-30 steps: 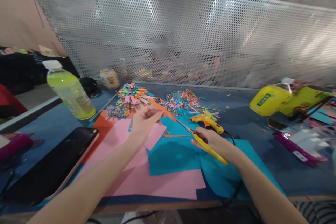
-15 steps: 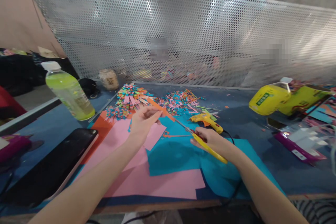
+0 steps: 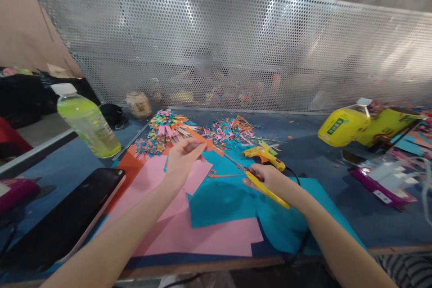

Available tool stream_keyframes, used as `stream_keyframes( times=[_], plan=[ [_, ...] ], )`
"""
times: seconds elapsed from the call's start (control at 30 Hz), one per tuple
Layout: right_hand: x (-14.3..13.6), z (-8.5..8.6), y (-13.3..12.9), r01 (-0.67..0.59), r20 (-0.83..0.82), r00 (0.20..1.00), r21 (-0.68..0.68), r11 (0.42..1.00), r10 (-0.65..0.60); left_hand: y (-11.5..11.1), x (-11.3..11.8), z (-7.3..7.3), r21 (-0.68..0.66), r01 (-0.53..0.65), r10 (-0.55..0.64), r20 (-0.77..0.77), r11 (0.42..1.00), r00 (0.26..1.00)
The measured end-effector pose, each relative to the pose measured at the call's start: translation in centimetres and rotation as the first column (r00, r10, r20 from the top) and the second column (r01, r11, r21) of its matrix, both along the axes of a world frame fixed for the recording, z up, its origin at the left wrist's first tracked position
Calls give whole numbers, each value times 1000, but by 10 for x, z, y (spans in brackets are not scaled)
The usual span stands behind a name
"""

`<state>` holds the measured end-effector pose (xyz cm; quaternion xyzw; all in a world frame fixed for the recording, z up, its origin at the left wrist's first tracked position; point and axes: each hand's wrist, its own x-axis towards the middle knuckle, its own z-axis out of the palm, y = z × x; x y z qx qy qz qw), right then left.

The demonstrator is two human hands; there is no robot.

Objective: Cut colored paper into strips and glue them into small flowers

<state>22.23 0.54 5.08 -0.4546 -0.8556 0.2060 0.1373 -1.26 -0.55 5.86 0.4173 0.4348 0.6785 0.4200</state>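
My left hand [image 3: 186, 155] pinches a strip of orange paper [image 3: 209, 143] above the coloured sheets. In my right hand [image 3: 268, 181] are scissors with yellow handles [image 3: 265, 187]; their blades point left and meet the strip's right end. Whether the blades are parted I cannot make out. Below lie blue paper [image 3: 222, 202] and pink paper [image 3: 199, 236], with a thin curled orange offcut [image 3: 226, 174] on top. Just beyond my left hand stands a cone-like pile of fringed coloured paper [image 3: 167, 121].
Beyond my right hand lies a yellow glue gun [image 3: 265, 155], its cord trailing right. Paper scraps [image 3: 229, 131] are heaped behind. At left are a green drink bottle [image 3: 89, 121] and a black phone [image 3: 64, 216]; at right, a yellow bottle [image 3: 344, 123] and purple power strip [image 3: 383, 189]. Perforated metal [image 3: 216, 18] borders the back.
The view has shifted very slightly. Both hands keep nearly the same pose, with the orange strip still at the scissor blades.
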Motion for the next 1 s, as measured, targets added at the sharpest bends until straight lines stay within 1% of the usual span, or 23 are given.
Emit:
stream_keyframes(
  times=[0.23,0.5,0.67,1.0],
  plan=[
    [0,0,1,6,-6,1000,-5,1000,-6,-2,1,-1,-44,56,-56,-10,997,998],
    [0,1,-1,14,-24,1000,-12,1000,-14,-2,3,-2,-36,42,-42,-11,998,999],
    [0,1,-1,7,-29,1000,10,1000,-7,-4,6,-1,-2,43,-43,-72,999,997],
    [-3,4,-2,21,-8,1000,-9,1000,-21,-4,5,-1,-15,33,-35,-121,999,992]
  ],
)
